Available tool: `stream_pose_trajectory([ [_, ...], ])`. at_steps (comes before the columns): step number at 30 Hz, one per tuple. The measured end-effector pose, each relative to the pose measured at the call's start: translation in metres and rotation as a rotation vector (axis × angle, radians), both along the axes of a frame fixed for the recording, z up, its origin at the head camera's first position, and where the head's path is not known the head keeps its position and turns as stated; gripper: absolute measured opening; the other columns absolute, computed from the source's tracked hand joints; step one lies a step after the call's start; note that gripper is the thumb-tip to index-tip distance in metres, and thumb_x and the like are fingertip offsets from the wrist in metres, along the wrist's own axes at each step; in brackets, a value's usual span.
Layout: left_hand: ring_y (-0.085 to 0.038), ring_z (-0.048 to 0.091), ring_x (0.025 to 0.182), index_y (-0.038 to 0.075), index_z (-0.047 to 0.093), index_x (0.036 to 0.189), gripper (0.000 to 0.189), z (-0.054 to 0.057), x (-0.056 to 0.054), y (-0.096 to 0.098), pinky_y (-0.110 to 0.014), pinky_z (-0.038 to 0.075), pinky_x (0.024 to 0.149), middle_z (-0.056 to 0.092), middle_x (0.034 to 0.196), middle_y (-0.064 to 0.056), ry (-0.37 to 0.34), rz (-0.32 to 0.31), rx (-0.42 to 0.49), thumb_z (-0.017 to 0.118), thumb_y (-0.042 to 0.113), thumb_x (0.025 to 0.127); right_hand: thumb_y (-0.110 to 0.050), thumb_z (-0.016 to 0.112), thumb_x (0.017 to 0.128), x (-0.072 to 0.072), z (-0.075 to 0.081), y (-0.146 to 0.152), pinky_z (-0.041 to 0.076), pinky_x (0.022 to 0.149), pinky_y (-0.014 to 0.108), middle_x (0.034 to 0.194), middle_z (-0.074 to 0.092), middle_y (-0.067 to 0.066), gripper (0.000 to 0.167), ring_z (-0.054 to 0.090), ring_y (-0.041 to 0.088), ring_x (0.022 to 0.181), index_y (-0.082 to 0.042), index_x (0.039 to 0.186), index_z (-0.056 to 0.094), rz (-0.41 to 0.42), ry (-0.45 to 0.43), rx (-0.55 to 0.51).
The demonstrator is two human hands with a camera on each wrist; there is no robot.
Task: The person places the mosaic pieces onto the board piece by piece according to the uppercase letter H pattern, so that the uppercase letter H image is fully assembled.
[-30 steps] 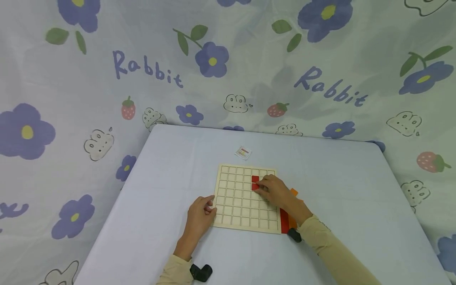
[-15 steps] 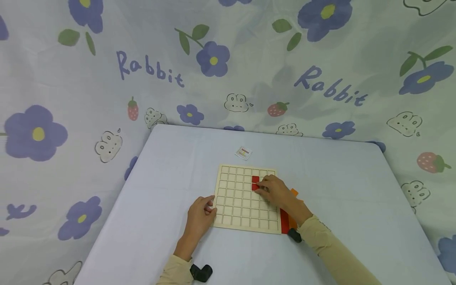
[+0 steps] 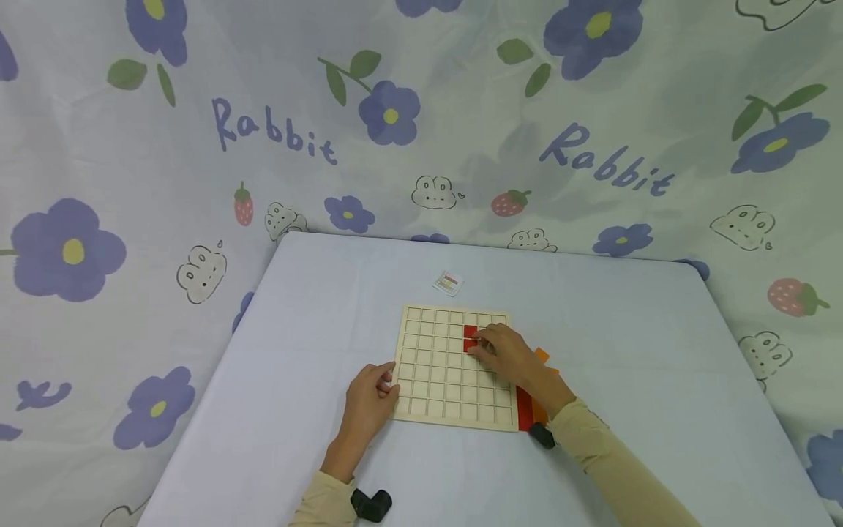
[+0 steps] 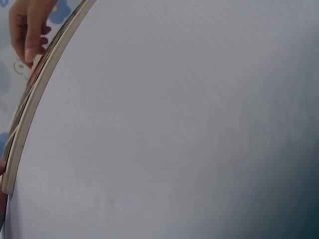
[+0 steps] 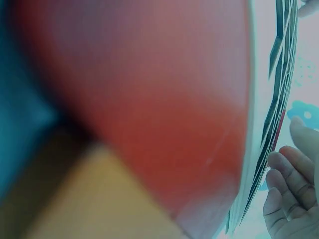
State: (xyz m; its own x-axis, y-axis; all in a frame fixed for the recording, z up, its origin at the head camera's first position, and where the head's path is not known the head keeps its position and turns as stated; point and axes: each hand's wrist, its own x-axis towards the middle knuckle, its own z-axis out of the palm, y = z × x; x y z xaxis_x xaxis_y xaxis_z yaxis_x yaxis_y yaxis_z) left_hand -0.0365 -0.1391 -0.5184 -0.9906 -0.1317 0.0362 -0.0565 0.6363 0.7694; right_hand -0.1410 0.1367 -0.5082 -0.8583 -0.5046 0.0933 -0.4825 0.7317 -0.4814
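A pale square grid board point(image 3: 435, 377) lies on the white table. Two red squares show on its upper right part; I cannot tell whether they are separate. My right hand point(image 3: 510, 356) pinches the lower red tile point(image 3: 469, 345) between thumb and fingertips, against the board. In the left wrist view, red shows under the fingertips of that right hand point(image 4: 31, 30). My left hand point(image 3: 370, 399) touches the board's left edge with thumb and index finger spread apart. Only a bit of a left finger point(image 4: 2, 167) shows at the edge in the left wrist view.
Red strips point(image 3: 524, 410) and orange pieces point(image 3: 541, 356) lie along the board's right side, partly under the right forearm. A small printed card point(image 3: 448, 282) lies beyond the board. A patterned cloth point(image 3: 388, 44) hangs behind the table point(image 3: 290, 344).
Both hands stay almost in place, the right fingers shifting only slightly at the red tile. The head view has tilted a little.
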Motion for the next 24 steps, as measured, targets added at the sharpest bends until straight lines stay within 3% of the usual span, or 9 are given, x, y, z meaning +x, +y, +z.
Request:
stream_pose_trajectory([
  [3, -0.009, 0.059, 0.076, 0.0, 0.07, 0.121, 0.039, 0.0, -0.001, -0.001, -0.015, 0.053, 0.064, 0.063, 0.091, -0.004, 0.007, 0.0, 0.001, 0.075, -0.004, 0.082, -0.034, 0.069, 0.095, 0.0, 0.002, 0.001, 0.055, 0.079, 0.031, 0.096, 0.067, 0.0, 0.035, 0.057, 0.013, 0.089, -0.006, 0.117, 0.071, -0.014, 0.004, -0.004],
  [11, -0.008, 0.059, 0.076, 0.0, 0.07, 0.121, 0.039, 0.001, -0.007, -0.004, -0.016, 0.053, 0.065, 0.063, 0.091, -0.005, 0.007, -0.006, -0.015, 0.075, -0.003, 0.082, -0.034, 0.07, 0.094, 0.007, 0.019, 0.011, 0.056, 0.085, 0.035, 0.098, 0.066, -0.002, 0.035, 0.057, 0.014, 0.092, -0.01, 0.12, 0.07, -0.114, -0.095, 0.013],
  [20, -0.011, 0.06, 0.075, 0.0, 0.071, 0.118, 0.039, 0.008, -0.008, -0.002, -0.016, 0.049, 0.063, 0.063, 0.087, -0.005, -0.031, 0.025, -0.028, 0.075, -0.004, 0.08, -0.026, 0.074, 0.091, 0.028, 0.028, 0.039, 0.057, 0.084, 0.038, 0.096, 0.067, 0.0, 0.032, 0.058, 0.018, 0.092, -0.008, 0.118, 0.072, -0.211, -0.158, 0.06],
  [24, -0.009, 0.058, 0.072, 0.0, 0.072, 0.117, 0.038, 0.009, -0.008, -0.001, -0.016, 0.046, 0.061, 0.062, 0.085, -0.004, -0.027, 0.042, -0.052, 0.076, -0.003, 0.079, -0.026, 0.079, 0.087, 0.038, 0.029, 0.05, 0.057, 0.082, 0.036, 0.097, 0.067, 0.0, 0.036, 0.057, 0.017, 0.093, -0.009, 0.118, 0.072, -0.249, -0.236, 0.085],
])
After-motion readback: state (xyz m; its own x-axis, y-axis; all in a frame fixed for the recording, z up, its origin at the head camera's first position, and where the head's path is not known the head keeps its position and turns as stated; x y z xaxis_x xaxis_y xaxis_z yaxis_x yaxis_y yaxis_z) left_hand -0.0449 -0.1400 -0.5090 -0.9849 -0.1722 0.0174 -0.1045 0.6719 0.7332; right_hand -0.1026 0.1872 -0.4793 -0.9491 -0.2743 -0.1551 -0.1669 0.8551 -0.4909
